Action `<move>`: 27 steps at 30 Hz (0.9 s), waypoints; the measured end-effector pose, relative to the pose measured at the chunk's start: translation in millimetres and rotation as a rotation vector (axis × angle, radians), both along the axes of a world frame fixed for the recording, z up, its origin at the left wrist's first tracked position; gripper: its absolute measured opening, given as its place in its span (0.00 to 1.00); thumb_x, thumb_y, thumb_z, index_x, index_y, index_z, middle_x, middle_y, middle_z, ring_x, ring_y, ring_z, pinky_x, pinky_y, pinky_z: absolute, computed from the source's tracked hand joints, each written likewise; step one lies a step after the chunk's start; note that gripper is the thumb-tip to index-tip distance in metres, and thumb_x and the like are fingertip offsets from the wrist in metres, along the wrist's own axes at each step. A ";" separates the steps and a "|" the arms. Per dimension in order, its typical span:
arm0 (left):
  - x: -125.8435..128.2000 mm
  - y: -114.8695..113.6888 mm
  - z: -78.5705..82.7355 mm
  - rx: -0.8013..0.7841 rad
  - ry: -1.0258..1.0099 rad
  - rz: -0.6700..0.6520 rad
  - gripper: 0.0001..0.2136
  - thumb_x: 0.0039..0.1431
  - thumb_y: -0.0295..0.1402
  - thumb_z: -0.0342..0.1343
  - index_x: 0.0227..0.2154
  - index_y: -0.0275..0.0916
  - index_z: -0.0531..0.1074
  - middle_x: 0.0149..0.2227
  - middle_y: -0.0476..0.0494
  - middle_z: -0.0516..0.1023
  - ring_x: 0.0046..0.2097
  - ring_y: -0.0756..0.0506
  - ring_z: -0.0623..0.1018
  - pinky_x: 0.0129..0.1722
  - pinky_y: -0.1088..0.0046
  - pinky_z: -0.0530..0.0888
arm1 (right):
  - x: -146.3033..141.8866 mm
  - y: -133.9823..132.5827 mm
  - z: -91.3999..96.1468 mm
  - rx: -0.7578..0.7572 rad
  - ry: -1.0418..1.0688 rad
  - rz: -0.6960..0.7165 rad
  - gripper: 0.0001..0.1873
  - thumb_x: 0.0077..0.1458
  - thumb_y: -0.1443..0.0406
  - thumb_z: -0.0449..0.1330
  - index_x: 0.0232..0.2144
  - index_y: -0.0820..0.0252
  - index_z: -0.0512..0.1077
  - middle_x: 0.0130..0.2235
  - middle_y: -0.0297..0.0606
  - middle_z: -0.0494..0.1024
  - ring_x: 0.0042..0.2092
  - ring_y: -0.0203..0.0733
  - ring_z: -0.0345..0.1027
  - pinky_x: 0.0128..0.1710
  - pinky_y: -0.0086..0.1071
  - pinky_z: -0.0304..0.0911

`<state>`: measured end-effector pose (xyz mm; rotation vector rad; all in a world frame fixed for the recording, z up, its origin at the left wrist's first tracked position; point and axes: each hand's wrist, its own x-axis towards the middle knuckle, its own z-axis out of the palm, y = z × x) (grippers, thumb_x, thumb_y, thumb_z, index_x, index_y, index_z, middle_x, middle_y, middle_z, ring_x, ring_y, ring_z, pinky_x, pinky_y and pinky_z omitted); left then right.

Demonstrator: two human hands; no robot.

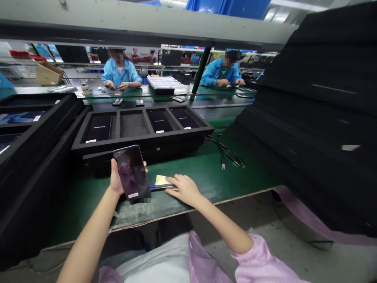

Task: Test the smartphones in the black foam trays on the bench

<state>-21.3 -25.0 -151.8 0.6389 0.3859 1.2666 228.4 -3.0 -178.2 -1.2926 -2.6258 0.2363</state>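
My left hand is closed round a smartphone, held upright above the front of the green bench with its screen facing me. The phone's screen is dark, with a small red mark at the top and a white label near the bottom. To its right, my right hand lies on the bench with its fingers stretched out. Those fingers reach over a yellow paper slip and the end of a blue-and-dark pen. The pen's tip end is hidden behind the phone or hand.
Behind the phone, a black foam tray holds three phones; its second compartment has none. Foam trays are stacked at left and right. Cables lie on the green bench. Two people in blue work opposite.
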 end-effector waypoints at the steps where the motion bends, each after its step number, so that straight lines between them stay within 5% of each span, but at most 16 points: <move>1: -0.8 0.0 0.2 -0.004 -0.002 0.000 0.37 0.38 0.60 0.58 0.45 0.35 0.71 0.42 0.38 0.76 0.41 0.40 0.76 0.41 0.63 0.75 | -1.5 1.4 0.8 -0.043 0.026 0.071 0.25 0.53 0.53 0.58 0.51 0.57 0.69 0.40 0.42 0.75 0.42 0.45 0.67 0.40 0.34 0.56; 4: -1.7 0.1 1.7 -0.011 -0.013 -0.014 0.35 0.40 0.59 0.58 0.45 0.37 0.71 0.42 0.38 0.76 0.41 0.40 0.76 0.41 0.62 0.75 | 3.6 11.1 1.4 -0.130 0.241 0.125 0.23 0.51 0.51 0.59 0.45 0.58 0.72 0.37 0.40 0.76 0.39 0.43 0.67 0.41 0.36 0.56; 8: -0.2 0.9 2.6 -0.010 -0.026 -0.052 0.34 0.41 0.57 0.59 0.46 0.37 0.71 0.43 0.36 0.76 0.41 0.39 0.77 0.41 0.62 0.75 | 9.8 24.8 0.7 -0.108 0.752 -0.085 0.25 0.59 0.50 0.47 0.23 0.58 0.73 0.25 0.37 0.71 0.31 0.39 0.65 0.38 0.37 0.56; 11: 1.1 1.7 1.6 -0.007 -0.022 -0.071 0.33 0.41 0.56 0.60 0.46 0.37 0.71 0.42 0.36 0.76 0.41 0.38 0.77 0.40 0.62 0.75 | 4.1 29.0 2.6 -0.238 1.058 -0.136 0.28 0.57 0.46 0.42 0.26 0.57 0.72 0.22 0.34 0.66 0.27 0.37 0.61 0.30 0.33 0.57; 15: 3.4 2.0 0.0 -0.011 -0.003 -0.091 0.32 0.42 0.57 0.59 0.46 0.37 0.71 0.42 0.36 0.77 0.40 0.39 0.77 0.39 0.63 0.75 | -11.7 26.4 6.4 -0.604 1.162 -0.134 0.23 0.51 0.45 0.49 0.23 0.56 0.63 0.16 0.24 0.53 0.18 0.30 0.46 0.18 0.26 0.44; 20: 9.7 0.9 -2.2 -0.024 0.031 -0.131 0.33 0.44 0.58 0.57 0.44 0.35 0.72 0.41 0.36 0.76 0.40 0.38 0.77 0.40 0.61 0.75 | -38.4 19.9 17.3 -0.776 1.177 -0.035 0.18 0.46 0.51 0.56 0.24 0.55 0.53 0.15 0.22 0.61 0.17 0.29 0.52 0.19 0.24 0.49; 23: 10.8 -0.3 -3.1 -0.022 0.053 -0.135 0.33 0.43 0.58 0.57 0.42 0.33 0.73 0.40 0.35 0.76 0.40 0.37 0.76 0.41 0.60 0.74 | -55.0 20.3 28.2 -0.672 1.079 0.036 0.16 0.46 0.54 0.56 0.22 0.56 0.54 0.17 0.24 0.63 0.19 0.29 0.54 0.20 0.25 0.51; 27: 8.9 -1.7 -1.8 0.002 0.065 -0.101 0.33 0.41 0.59 0.57 0.43 0.35 0.73 0.39 0.39 0.76 0.41 0.37 0.76 0.44 0.60 0.73 | -67.6 27.4 33.7 -0.349 1.010 0.037 0.17 0.49 0.55 0.53 0.17 0.57 0.54 0.16 0.25 0.56 0.20 0.30 0.51 0.22 0.26 0.48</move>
